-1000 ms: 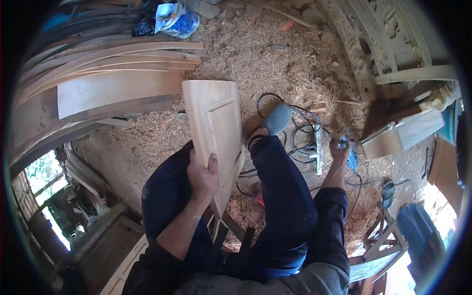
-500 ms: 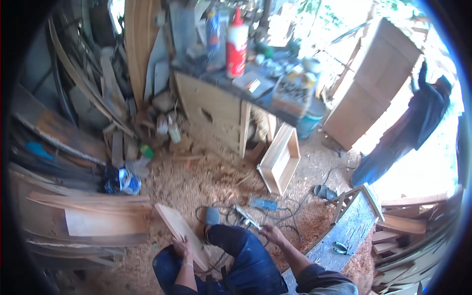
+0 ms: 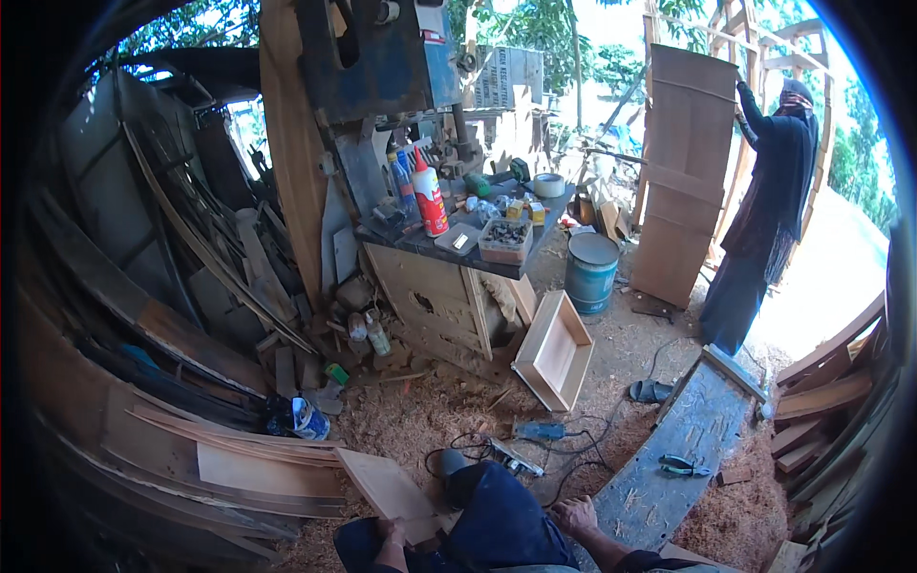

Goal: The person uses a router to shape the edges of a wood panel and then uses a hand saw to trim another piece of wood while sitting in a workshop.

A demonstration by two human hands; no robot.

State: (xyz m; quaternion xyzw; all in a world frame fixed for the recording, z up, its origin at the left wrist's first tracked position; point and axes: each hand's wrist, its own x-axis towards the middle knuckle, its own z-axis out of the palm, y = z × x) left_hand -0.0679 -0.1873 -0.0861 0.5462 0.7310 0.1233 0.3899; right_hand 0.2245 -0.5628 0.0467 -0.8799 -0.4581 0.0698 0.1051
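Note:
My left hand (image 3: 390, 531) grips the edge of a flat wooden board (image 3: 380, 485), tilted beside my left leg. The board's lower end is partly hidden by my legs. Beside my right knee, next to the grey bench (image 3: 635, 497), my right hand (image 3: 576, 517) has its fingers curled in, with nothing visible in them. On the floor ahead lie a metal-based power tool (image 3: 514, 458) and a blue tool (image 3: 540, 431) among dark cables. Pliers (image 3: 684, 466) with green-and-black handles lie on the bench.
An open wooden drawer box (image 3: 557, 355) leans against the cluttered worktable (image 3: 420, 250), where a red-and-white glue bottle (image 3: 430, 196) stands. A blue drum (image 3: 592, 277) is behind. At far right a person (image 3: 764, 210) holds a tall wooden panel (image 3: 683, 177). Planks (image 3: 258, 468) are stacked left.
The view has tilted up, showing more background. My right hand has drawn back from near the metal-based tool to beside my knee. My left hand still holds the board.

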